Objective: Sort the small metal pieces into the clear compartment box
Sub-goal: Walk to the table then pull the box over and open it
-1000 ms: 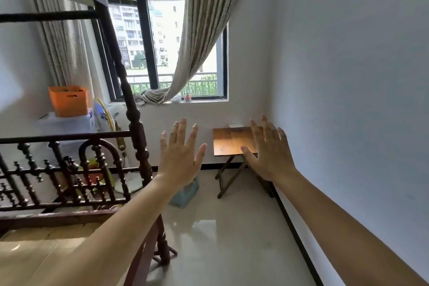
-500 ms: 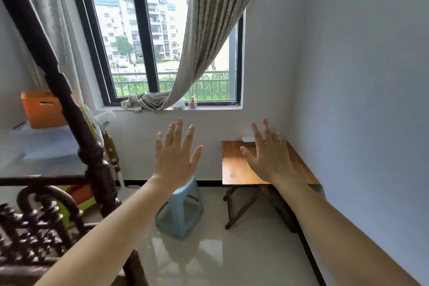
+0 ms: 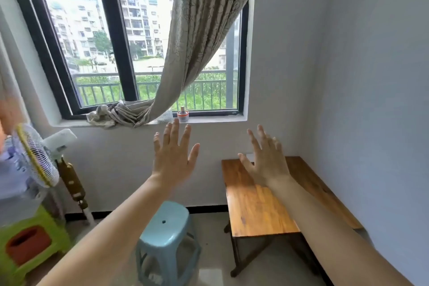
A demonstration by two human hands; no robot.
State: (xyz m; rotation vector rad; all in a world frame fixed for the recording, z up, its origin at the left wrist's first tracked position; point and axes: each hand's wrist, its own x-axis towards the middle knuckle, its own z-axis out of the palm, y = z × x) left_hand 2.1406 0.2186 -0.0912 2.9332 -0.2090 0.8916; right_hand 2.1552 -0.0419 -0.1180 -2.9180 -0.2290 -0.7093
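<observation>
My left hand (image 3: 174, 158) is raised in front of me with fingers spread and nothing in it, above a light blue stool. My right hand (image 3: 267, 160) is also raised and spread, empty, over the back of a small wooden folding table (image 3: 253, 206). No metal pieces and no clear compartment box show in this view. The table's visible top is bare wood.
A light blue plastic stool (image 3: 166, 232) stands left of the table. A standing fan (image 3: 37, 155) and a green stool (image 3: 32, 239) are at the left. A small bottle (image 3: 182, 114) and a bunched curtain (image 3: 130, 112) rest on the window sill. A white wall runs along the right.
The view has moved forward toward the window and table; the dark wooden bed frame has dropped out of sight. Both hands stay raised and spread, and the table and stool look nearer.
</observation>
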